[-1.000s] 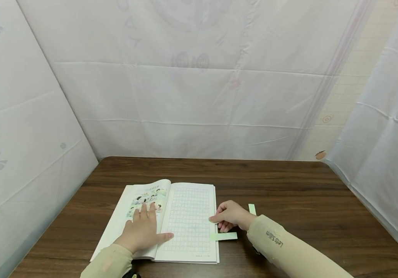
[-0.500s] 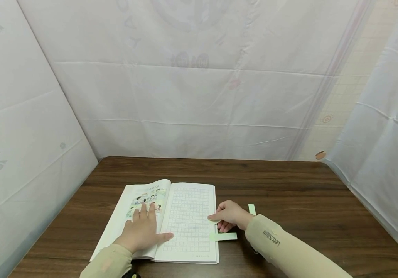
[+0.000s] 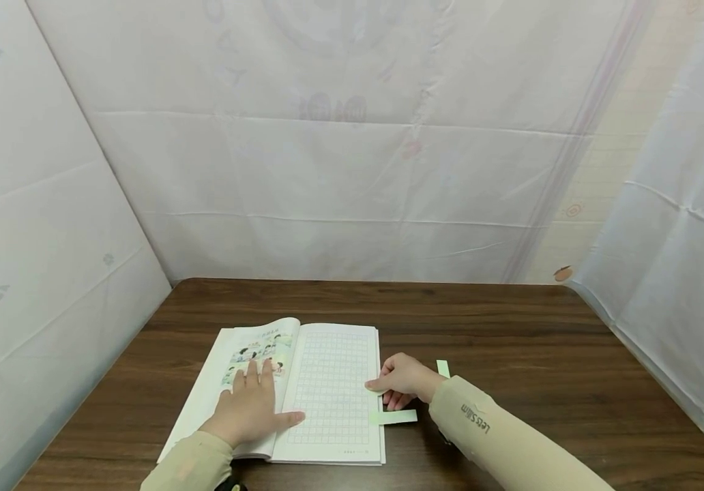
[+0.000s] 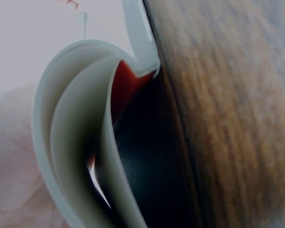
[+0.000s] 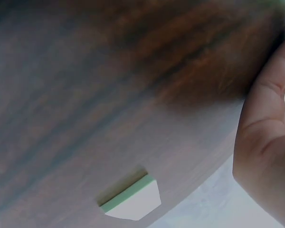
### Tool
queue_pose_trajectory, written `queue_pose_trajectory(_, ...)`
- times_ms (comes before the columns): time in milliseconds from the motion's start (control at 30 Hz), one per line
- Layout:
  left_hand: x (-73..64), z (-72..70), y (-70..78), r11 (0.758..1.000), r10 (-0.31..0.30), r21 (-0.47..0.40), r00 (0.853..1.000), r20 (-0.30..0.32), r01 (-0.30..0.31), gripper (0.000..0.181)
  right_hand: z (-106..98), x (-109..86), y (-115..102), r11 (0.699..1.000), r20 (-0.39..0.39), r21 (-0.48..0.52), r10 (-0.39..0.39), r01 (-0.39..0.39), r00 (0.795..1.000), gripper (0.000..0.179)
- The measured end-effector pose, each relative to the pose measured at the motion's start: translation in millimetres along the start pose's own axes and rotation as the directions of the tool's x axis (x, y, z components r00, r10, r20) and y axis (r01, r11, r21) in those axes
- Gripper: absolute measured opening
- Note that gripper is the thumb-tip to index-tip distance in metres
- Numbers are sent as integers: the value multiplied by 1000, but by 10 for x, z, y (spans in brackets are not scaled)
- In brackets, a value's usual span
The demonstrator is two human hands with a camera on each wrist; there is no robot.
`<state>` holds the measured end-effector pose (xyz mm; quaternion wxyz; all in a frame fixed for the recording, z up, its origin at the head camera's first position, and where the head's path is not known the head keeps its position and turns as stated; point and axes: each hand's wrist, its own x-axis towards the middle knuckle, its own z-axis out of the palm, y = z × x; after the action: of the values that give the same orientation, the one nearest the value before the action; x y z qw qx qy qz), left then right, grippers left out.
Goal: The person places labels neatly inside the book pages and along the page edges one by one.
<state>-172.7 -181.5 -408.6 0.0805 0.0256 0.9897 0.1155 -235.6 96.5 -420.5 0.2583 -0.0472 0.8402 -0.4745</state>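
An open book (image 3: 327,436) lies on the table, a picture page on its left and a gridded page on its right. My left hand (image 3: 244,409) rests flat on the left page, fingers spread, thumb across the fold. At the right page's outer edge my right hand (image 3: 404,380) pinches a pale green sticky tab, mostly hidden under the thumb. Just below it, another green sticky tab (image 3: 398,417) sticks out past the page edge. Beyond the right wrist is a green sticky-note pad (image 3: 443,368), partly hidden by the sleeve; the right wrist view shows the pad (image 5: 133,197) whole.
The dark wooden table (image 3: 511,334) reaches back to a pale printed cloth (image 3: 352,170), with more cloth at both sides. In the left wrist view the book's pages (image 4: 61,118) curve up near the spine, beside the table edge.
The right thumb and forearm have shifted very slightly left along the page edge. The left hand has stayed in place on the book, and the head view has shifted slightly.
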Motion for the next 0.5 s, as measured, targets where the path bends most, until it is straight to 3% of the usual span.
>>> queue_pose_trajectory(500, 26, 22, -28, 1000, 6, 14, 1000, 1, -6, 123, -55, 5, 15, 999, 67, 51, -7, 4, 998, 24)
